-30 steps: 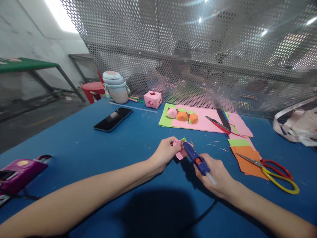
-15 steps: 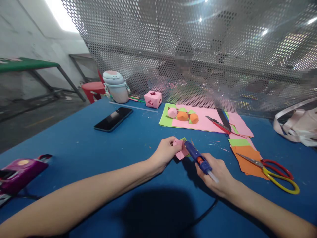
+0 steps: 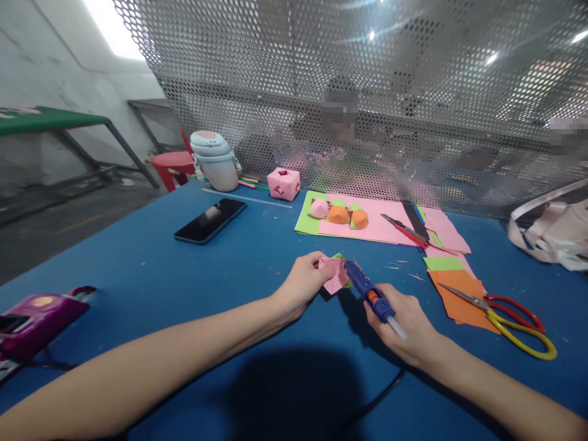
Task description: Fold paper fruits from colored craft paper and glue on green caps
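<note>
My left hand [image 3: 305,278] pinches a small folded paper piece [image 3: 334,275], pink with a green part behind it, just above the blue table. In my right hand [image 3: 404,321] is a blue hot glue gun [image 3: 370,293], a clear glue stick poking out of its rear. The gun's nozzle points at the right edge of the folded paper; whether it touches cannot be made out. A black cord trails from below the right hand toward the front edge. My left fingertips are partly hidden behind the paper.
Three small folded paper shapes [image 3: 339,214] sit on pink and green sheets [image 3: 376,229] with a red-handled cutter [image 3: 404,231]. Scissors [image 3: 498,312] lie over orange paper [image 3: 452,291] at right. A phone [image 3: 211,221], a cup [image 3: 215,160], a pink paper cube [image 3: 283,184] and a purple device [image 3: 39,324] stand leftward.
The folded paper has shifted slightly left and turned a little in my left hand. The glue gun's nozzle has drawn slightly away to the right.
</note>
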Tool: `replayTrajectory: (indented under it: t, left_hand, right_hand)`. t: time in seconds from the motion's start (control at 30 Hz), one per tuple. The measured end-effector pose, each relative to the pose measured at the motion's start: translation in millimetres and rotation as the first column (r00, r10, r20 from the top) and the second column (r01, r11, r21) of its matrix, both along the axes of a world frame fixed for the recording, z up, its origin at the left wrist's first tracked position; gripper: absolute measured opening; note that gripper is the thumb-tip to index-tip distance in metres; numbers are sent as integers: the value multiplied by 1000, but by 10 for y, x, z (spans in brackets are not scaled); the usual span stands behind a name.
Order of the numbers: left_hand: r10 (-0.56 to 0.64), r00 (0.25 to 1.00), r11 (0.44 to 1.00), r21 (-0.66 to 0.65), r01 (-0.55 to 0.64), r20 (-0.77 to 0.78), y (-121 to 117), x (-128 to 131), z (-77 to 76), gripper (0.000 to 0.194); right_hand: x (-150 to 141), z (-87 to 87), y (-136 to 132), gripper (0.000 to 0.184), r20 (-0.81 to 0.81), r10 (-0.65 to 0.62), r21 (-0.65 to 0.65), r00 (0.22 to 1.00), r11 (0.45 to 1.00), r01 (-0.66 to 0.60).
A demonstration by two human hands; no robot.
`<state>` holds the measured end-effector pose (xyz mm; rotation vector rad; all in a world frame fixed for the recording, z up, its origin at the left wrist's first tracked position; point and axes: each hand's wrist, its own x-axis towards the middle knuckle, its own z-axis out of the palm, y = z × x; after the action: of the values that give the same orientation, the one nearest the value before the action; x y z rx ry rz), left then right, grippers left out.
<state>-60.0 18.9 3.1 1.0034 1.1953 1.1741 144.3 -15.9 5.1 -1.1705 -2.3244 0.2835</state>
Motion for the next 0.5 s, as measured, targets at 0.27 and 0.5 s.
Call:
replayTrajectory:
  t: [0.27, 0.5]
  left_hand:
    - [-40, 999, 999, 24, 41, -7, -23, 25, -31, 17]
    - [-20, 1000, 1000, 14, 20, -17, -19, 15, -10, 19]
  right_hand:
    - [-12, -14, -18, 15, 42, 33, 1, 999, 999, -33]
    - [-1, 4, -21, 14, 31, 22, 0, 999, 1000, -22]
